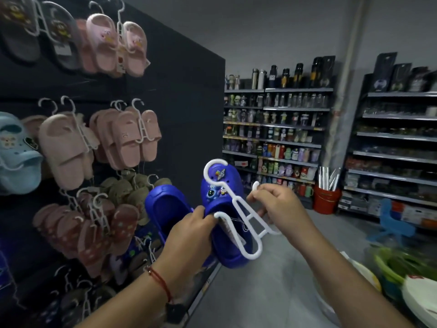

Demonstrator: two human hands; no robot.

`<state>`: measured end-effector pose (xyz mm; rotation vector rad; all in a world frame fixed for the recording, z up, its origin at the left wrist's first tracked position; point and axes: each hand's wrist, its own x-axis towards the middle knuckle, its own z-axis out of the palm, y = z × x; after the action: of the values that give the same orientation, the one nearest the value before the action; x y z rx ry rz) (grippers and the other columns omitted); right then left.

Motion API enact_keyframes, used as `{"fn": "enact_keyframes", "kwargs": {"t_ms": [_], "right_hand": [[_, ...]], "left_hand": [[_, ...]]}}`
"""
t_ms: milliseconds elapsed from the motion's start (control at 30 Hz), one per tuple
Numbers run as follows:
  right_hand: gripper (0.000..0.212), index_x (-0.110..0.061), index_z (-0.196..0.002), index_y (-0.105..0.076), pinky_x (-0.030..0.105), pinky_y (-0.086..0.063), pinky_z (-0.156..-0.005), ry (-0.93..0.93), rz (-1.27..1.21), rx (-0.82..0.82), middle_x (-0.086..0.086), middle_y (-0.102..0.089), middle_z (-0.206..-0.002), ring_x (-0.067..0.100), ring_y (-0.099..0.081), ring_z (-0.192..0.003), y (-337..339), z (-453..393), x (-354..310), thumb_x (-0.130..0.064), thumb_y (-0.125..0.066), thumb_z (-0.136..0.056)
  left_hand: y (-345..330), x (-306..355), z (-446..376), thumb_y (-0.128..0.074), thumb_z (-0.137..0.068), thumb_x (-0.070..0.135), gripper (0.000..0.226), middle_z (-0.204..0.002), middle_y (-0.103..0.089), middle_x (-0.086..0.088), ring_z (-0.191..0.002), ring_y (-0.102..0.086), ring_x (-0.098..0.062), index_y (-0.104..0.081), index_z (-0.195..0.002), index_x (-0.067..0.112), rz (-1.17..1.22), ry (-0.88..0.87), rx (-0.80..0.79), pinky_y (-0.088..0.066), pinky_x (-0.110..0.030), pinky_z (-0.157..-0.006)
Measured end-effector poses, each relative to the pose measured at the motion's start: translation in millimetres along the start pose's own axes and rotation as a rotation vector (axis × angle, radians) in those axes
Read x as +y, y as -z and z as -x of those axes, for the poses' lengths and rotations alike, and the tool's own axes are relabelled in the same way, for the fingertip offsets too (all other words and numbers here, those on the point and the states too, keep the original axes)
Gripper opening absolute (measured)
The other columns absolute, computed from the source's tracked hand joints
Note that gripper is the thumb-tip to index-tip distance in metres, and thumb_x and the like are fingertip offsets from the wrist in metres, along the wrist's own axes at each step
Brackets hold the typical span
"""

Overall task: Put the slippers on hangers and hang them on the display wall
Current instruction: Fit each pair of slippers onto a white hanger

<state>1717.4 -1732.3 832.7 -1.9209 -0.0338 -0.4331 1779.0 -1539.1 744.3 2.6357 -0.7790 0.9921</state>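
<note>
Two blue clog slippers sit in front of me at chest height. My left hand (191, 233) grips them together: the plain one (165, 207) on the left, the one with cartoon charms (220, 190) on the right. A white plastic hanger (238, 209) lies across the charm slipper, its hook curling over the toe. My right hand (276, 200) pinches the hanger's right arm near its curled tip. The dark display wall (184, 95) stands to the left.
Pink slippers (111, 46), beige ones (132, 138), brown ones (94, 233) and a light blue clog (16, 152) hang on the wall. Shelves of bottles (276, 138) fill the back. A red bucket (326, 200) stands on the floor, bags (406, 275) at lower right.
</note>
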Motion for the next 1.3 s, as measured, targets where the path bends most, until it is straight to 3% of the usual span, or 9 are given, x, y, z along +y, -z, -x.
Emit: {"fn": "enact_keyframes", "kwargs": {"t_ms": [200,367,567,700,800,967,1100,1167,1300], "right_hand": [[0.026,-0.012,-0.076,-0.074,0.012,-0.043,-0.045,-0.024,0.120,0.079,0.000,-0.074,-0.074,0.003,-0.061,-0.050,13.1,1.9,16.0,-0.020,-0.057,-0.094],[0.023,-0.014,-0.082,-0.071,0.016,-0.043,-0.039,-0.082,0.078,0.169,0.002,-0.074,-0.075,0.006,-0.066,-0.052,7.2,-6.0,23.0,-0.022,-0.055,-0.097],[0.022,-0.001,-0.091,-0.068,0.019,-0.039,-0.036,-0.161,-0.076,0.221,0.013,-0.074,-0.086,0.006,-0.062,-0.048,3.1,-18.6,28.0,-0.017,-0.053,-0.097],[0.022,-0.003,-0.092,-0.068,0.022,-0.038,-0.042,-0.221,-0.215,0.245,0.004,-0.070,-0.081,0.013,-0.060,-0.060,2.9,-30.5,29.6,-0.018,-0.053,-0.097],[0.021,-0.010,-0.086,-0.068,0.025,-0.040,-0.048,-0.216,-0.350,0.277,0.000,-0.068,-0.082,0.012,-0.057,-0.060,3.1,-37.6,28.4,-0.019,-0.053,-0.097],[0.024,-0.011,-0.082,-0.065,0.021,-0.040,-0.045,-0.087,-0.480,0.317,-0.002,-0.065,-0.070,0.007,-0.053,-0.051,-0.6,-38.3,24.2,-0.019,-0.051,-0.099],[0.027,-0.013,-0.081,-0.065,0.019,-0.047,-0.049,0.031,-0.477,0.344,-0.007,-0.066,-0.063,0.007,-0.059,-0.055,-5.7,-39.0,14.1,-0.021,-0.049,-0.102],[0.027,-0.015,-0.082,-0.065,0.021,-0.050,-0.053,0.087,-0.478,0.372,-0.008,-0.067,-0.065,0.008,-0.061,-0.060,-8.4,-40.5,7.6,-0.021,-0.048,-0.102],[0.030,-0.021,-0.078,-0.065,0.027,-0.053,-0.056,0.147,-0.542,0.425,-0.005,-0.069,-0.067,0.012,-0.063,-0.062,-12.8,-48.8,-2.4,-0.021,-0.048,-0.103]], "left_hand": [[18.5,-6.9,-11.2,-0.080,-0.065,0.001,0.037,-0.077,-0.054,0.000,-0.054,-0.055,-0.022,-0.069,-0.095,0.017,-0.085,-0.021,0.017,-0.039,-0.030,-0.039],[21.6,-3.4,-18.6,-0.088,-0.050,0.002,0.044,-0.070,-0.053,0.001,-0.045,-0.049,-0.017,-0.070,-0.088,0.017,-0.184,-0.124,0.026,-0.023,-0.024,-0.039],[19.4,-3.4,-22.8,-0.092,-0.042,0.006,0.052,-0.073,-0.053,-0.001,-0.046,-0.048,-0.018,-0.071,-0.089,0.016,-0.205,-0.195,0.012,-0.022,-0.025,-0.038],[17.7,-4.7,-19.9,-0.091,-0.047,0.006,0.048,-0.076,-0.054,-0.003,-0.048,-0.048,-0.020,-0.069,-0.089,0.015,-0.176,-0.274,0.052,-0.029,-0.027,-0.035],[13.0,-9.1,-15.9,-0.082,-0.057,0.004,0.046,-0.077,-0.053,-0.004,-0.050,-0.047,-0.021,-0.060,-0.095,0.015,-0.123,-0.345,0.128,-0.035,-0.029,-0.036],[17.1,-22.3,-16.1,-0.048,-0.079,0.015,0.019,-0.076,-0.055,-0.007,-0.051,-0.050,-0.025,-0.050,-0.098,0.016,-0.114,-0.442,0.209,-0.035,-0.029,-0.040],[21.1,-29.4,-17.2,-0.047,-0.079,0.016,0.028,-0.094,-0.061,-0.014,-0.059,-0.057,-0.028,-0.066,-0.099,0.012,-0.099,-0.407,0.117,-0.044,-0.032,-0.040],[22.5,-31.6,-14.1,-0.051,-0.082,0.017,0.024,-0.110,-0.061,-0.012,-0.065,-0.060,-0.025,-0.064,-0.101,0.017,-0.045,-0.329,0.041,-0.044,-0.030,-0.041],[15.7,-36.8,-1.3,-0.061,-0.087,0.019,0.037,-0.134,-0.045,0.011,-0.086,-0.060,-0.013,-0.058,-0.120,0.036,0.197,-0.148,-0.119,-0.052,-0.030,-0.063]]}}
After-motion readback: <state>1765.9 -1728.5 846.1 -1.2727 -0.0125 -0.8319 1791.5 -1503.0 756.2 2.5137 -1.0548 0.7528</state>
